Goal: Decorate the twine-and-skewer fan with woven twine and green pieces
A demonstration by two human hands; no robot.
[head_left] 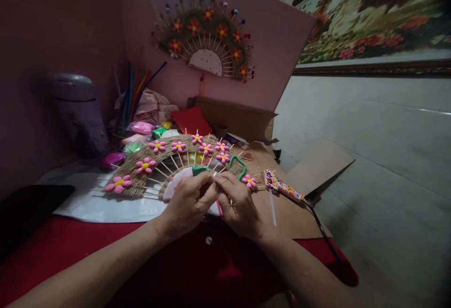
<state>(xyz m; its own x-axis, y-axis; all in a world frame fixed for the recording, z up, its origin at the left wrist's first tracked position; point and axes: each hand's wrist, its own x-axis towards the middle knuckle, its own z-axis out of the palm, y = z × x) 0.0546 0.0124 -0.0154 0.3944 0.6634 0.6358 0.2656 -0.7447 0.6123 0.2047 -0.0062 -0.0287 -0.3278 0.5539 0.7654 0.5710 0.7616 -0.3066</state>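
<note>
My left hand [190, 197] and my right hand [239, 204] meet in front of a twine-wrapped fan [131, 176], fingers pinched together. Between them is a small green packet [200, 170] with clear plastic at its edge; its contents are partly hidden. Pink flowers with yellow centres [119, 184] dot the fan's twine band, and thin sticks radiate through it. A green strip [242, 170] forms a bent line on the band's right end. Behind my left hand, the fan's pale half-round centre [173, 185] is partly covered.
A flower-patterned glue gun [282, 185] lies on cardboard [299, 218] at right, its black cord trailing forward. Bagged coloured clay [141, 128] and a purple jug [81, 117] stand at left. Another decorated fan [207, 30] hangs on the pink backdrop. Red cloth [88, 242] covers the table's front.
</note>
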